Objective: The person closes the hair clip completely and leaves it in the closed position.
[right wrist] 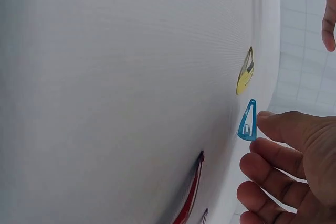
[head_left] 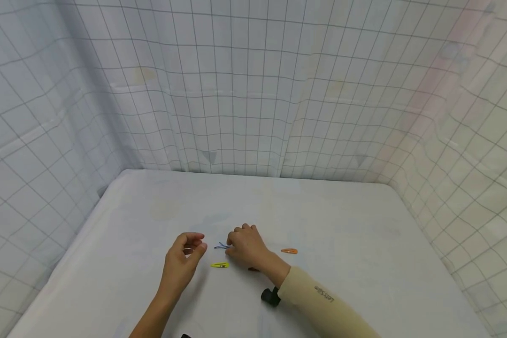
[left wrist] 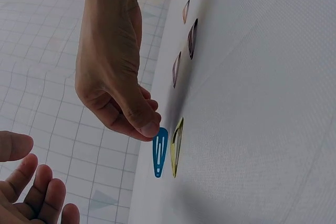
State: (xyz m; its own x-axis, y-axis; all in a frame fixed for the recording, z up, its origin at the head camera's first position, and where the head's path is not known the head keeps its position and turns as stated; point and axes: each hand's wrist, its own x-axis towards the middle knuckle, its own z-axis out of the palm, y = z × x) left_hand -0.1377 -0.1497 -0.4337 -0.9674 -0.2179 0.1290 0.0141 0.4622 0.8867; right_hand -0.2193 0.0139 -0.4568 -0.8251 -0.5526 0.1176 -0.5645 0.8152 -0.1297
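Over the table, my right hand (head_left: 248, 245) pinches a blue snap hair clip (left wrist: 160, 156) between thumb and index finger. The clip's narrow end points away from the fingertips in the right wrist view. A yellow hair clip (head_left: 219, 265) lies on the white cloth just nearer to me than the blue one. To the left, my left hand (head_left: 183, 258) is raised with loosely bent fingers and nothing in them, its thumb toward the blue clip. A red hair clip (right wrist: 191, 195) lies on the cloth below my right hand, mostly hidden by the forearm in the head view.
An orange hair clip (head_left: 289, 251) lies right of my right hand. More clips, including a dark one (left wrist: 192, 39), form a row in the left wrist view. A black device (head_left: 270, 297) sits at the right wrist. White gridded curtains (head_left: 253, 94) surround the table (head_left: 342, 225).
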